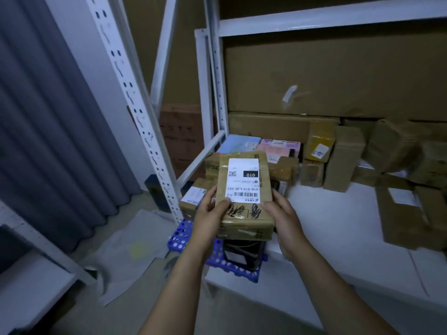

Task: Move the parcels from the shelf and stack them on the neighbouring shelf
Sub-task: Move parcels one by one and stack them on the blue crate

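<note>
I hold a brown taped parcel point(244, 209) with a white shipping label in both hands, above the left front corner of the white shelf point(338, 238). My left hand point(210, 221) grips its left edge, thumb on top near the label. My right hand point(283, 218) grips its right edge, fingers underneath. Several other brown parcels point(343, 158) lie along the back of the shelf, with a blue one point(238, 143) and a pink one point(280, 147) at the back left. A flat brown parcel point(411, 213) lies at the right.
A white slotted upright point(135, 112) of the neighbouring rack stands to the left, before a grey curtain point(48, 131). A blue perforated crate point(183, 238) with a dark box sits on the floor below the parcel. Large cardboard sheets point(338, 76) line the shelf's back. Paper litters the floor.
</note>
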